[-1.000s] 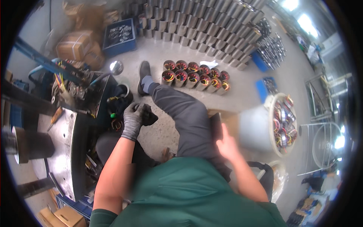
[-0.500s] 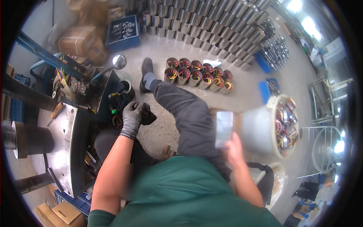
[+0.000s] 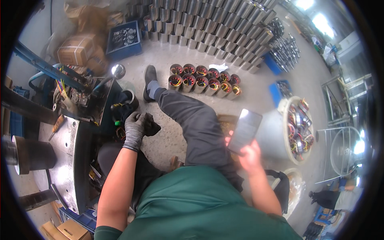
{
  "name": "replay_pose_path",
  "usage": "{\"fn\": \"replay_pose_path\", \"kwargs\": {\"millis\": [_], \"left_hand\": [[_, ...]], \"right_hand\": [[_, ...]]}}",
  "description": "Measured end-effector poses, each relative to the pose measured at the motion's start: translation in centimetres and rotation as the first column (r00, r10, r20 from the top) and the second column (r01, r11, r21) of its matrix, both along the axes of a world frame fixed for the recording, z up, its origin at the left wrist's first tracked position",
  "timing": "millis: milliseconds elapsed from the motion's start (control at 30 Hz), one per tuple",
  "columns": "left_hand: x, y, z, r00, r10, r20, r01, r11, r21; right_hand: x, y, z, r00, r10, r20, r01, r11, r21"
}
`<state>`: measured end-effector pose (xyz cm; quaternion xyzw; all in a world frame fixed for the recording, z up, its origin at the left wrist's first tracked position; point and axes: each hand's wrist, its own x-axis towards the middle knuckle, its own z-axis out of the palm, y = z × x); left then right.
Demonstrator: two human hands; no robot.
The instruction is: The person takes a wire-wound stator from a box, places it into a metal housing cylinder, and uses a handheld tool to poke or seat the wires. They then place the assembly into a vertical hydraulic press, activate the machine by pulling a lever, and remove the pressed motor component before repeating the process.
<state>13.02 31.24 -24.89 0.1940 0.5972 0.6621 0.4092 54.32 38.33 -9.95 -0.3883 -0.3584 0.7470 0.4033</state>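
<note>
My left hand [image 3: 135,127], in a grey knit glove, is closed on a crumpled dark piece of cloth [image 3: 151,125]; its exact kind I cannot make out. It is beside the press-like metal machine [image 3: 66,152] on the left. My bare right hand [image 3: 251,157] grips a smartphone [image 3: 245,130], fingertips showing at its left edge and the palm at its lower right. The phone is tilted, its screen greyish and unreadable, between my thigh and a big white tub [image 3: 272,136].
Wire-wound motor stators [image 3: 298,132] fill the tub. Several metal cylinders with coloured wires [image 3: 201,83] stand in two rows on the floor. Behind them rise stacked bare metal tubes [image 3: 208,30]. A blue crate [image 3: 125,39] of metal parts and cardboard boxes [image 3: 76,49] are at the far left.
My right hand has raised the phone a little and turned it, so its top leans right. The fingers now show around it more. My left hand keeps its hold on the dark cloth.
</note>
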Motion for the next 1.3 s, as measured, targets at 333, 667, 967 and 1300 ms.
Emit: {"fn": "replay_pose_path", "kwargs": {"millis": [333,667,967,1300], "left_hand": [[-1.4,0.0,-2.4,0.992,0.014,0.128,-0.015,1.000,0.009],[-0.3,-0.1,1.0,1.000,-0.012,-0.014,0.012,1.000,-0.011],[0.6,0.0,2.1,0.997,-0.001,-0.079,0.000,1.000,-0.022],[1.0,0.7,4.1,0.996,0.004,-0.093,-0.004,1.000,0.001]], "right_hand": [[0.5,0.5,1.3,0.978,0.065,-0.199,-0.075,0.996,-0.041],[1.5,0.9,1.1,0.897,0.057,-0.438,-0.132,0.981,-0.144],[4.5,0.1,1.6,0.968,0.079,-0.240,-0.131,0.969,-0.208],[13.4,-4.1,7.8,-0.019,0.544,0.839,-0.575,0.680,-0.454]]}}
